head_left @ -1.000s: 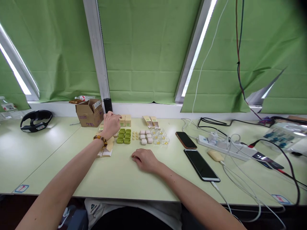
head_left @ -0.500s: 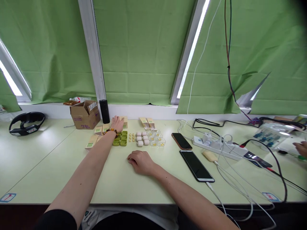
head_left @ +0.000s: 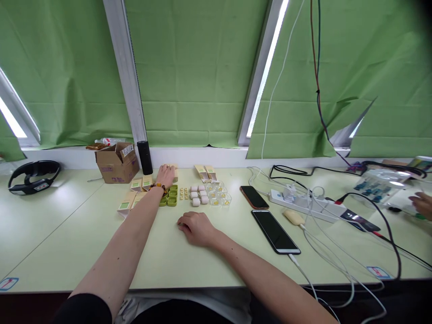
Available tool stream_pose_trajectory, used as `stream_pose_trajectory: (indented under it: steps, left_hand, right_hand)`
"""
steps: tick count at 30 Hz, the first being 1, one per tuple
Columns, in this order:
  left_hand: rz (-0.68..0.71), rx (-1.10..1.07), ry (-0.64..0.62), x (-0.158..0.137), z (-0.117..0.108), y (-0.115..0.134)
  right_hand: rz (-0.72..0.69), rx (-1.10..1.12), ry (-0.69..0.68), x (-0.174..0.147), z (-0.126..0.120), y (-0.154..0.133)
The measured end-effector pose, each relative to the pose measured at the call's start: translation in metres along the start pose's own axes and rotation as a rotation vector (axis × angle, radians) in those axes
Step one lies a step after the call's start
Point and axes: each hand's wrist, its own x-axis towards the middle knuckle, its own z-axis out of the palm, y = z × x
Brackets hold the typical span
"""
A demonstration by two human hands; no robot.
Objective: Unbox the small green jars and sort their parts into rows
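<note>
My left hand (head_left: pixel 165 176), a beaded bracelet at its wrist, reaches to the back of the item group. Its fingers are bent over a small cream cardboard box (head_left: pixel 176 173), which the hand partly covers. In front of it stand several green square cups (head_left: pixel 172 194). Small gold pieces (head_left: pixel 183 194), white-pink earbud-like cases (head_left: pixel 195 202) and clear cups with yellow bits (head_left: pixel 216 198) stand in rows to the right. My right hand (head_left: pixel 196 228) rests on the table nearer me, fingers loosely curled, with nothing visible in them.
More cream boxes (head_left: pixel 125 204) lie left of my left hand, others (head_left: pixel 205 173) behind the clear cups. A brown carton (head_left: pixel 117 168) and black cylinder (head_left: pixel 145 157) stand behind. Phones (head_left: pixel 275 231), a power strip (head_left: pixel 303 204) and cables fill the right; another person's hand (head_left: pixel 422 204) shows there.
My left hand's fingers have drawn in slightly at the cream box. My right hand stays resting on the table. The whole view has shifted a little.
</note>
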Motion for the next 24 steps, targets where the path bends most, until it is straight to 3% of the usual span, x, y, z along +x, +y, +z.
stream_pose_trajectory:
  steps: [8, 10, 13, 15, 17, 20, 24]
  left_hand:
    - [-0.043, -0.303, 0.147, -0.010, -0.028, 0.014]
    - [-0.062, -0.580, 0.181, -0.022, -0.040, 0.019]
    - [-0.098, -1.058, 0.179, -0.055, -0.058, 0.029]
    - [-0.109, -1.214, 0.123, -0.084, -0.069, 0.036]
    - [-0.161, -1.322, 0.029, -0.113, -0.075, 0.046]
    - [-0.203, -1.447, -0.060, -0.144, -0.074, 0.062]
    - [-0.190, -1.484, -0.070, -0.161, -0.059, 0.078]
  right_hand:
    - [0.004, 0.007, 0.062, -0.001, -0.002, 0.004]
    - [0.025, 0.038, 0.166, 0.000, -0.006, 0.009]
    - [0.056, 0.139, 0.447, 0.001, -0.015, 0.019]
    - [0.087, 0.253, 0.629, 0.001, -0.021, 0.024]
    - [0.094, 0.394, 0.706, 0.001, -0.025, 0.027]
    - [0.046, 0.602, 0.592, 0.001, -0.025, 0.028]
    - [0.034, 0.768, 0.396, 0.004, -0.014, 0.026]
